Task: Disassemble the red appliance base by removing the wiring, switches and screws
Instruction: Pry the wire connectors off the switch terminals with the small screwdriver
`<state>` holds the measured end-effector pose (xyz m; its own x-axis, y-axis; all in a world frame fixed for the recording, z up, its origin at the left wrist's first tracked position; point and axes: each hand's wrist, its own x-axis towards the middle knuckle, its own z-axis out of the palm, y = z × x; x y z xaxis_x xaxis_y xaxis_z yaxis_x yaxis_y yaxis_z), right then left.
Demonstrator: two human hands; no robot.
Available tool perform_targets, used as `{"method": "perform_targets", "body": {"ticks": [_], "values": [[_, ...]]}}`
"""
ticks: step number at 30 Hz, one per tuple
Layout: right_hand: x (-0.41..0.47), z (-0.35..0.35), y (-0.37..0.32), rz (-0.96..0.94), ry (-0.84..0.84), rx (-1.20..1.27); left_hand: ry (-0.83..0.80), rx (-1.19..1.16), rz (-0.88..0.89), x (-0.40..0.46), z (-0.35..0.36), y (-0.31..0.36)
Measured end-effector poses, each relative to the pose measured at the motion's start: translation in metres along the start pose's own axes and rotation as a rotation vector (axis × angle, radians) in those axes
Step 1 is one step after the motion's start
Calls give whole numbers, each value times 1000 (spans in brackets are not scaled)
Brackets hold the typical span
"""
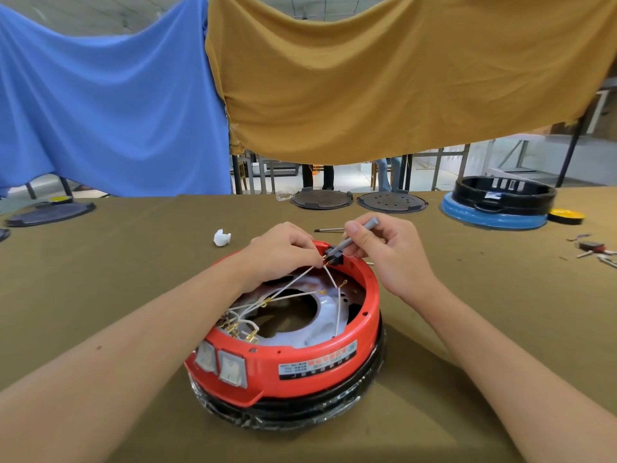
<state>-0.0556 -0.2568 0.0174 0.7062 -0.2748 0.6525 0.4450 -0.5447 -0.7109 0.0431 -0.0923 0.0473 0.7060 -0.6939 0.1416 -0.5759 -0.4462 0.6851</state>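
Right hand (380, 248) grips a grey tool (359, 236), left hand (283, 252) pinches white wires (302, 279) at the black socket (334, 256) on the red base's (317, 362) far rim.

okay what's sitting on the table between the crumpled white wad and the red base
Nothing: in the head view, only bare olive table cover lies between the crumpled white wad and the red base.
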Motion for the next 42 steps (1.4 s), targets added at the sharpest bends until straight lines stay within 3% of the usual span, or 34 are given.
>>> {"method": "perform_targets", "body": {"ticks": [11,20,27,37,42], "values": [[-5,-1,-5,-150,-71,-230,-6,-5,-13,-2,-1,2],[0,0,0,160,22,226,-7,1,2,-3,0,3],[3,-5,-1,157,78,250,-3,-14,-13,-2,0,2],[-3,-2,-5,-34,-11,-64,-14,-26,10,2,0,-3],[-4,1,-4,-49,-8,-81,-2,-38,1,1,0,-2]]}}
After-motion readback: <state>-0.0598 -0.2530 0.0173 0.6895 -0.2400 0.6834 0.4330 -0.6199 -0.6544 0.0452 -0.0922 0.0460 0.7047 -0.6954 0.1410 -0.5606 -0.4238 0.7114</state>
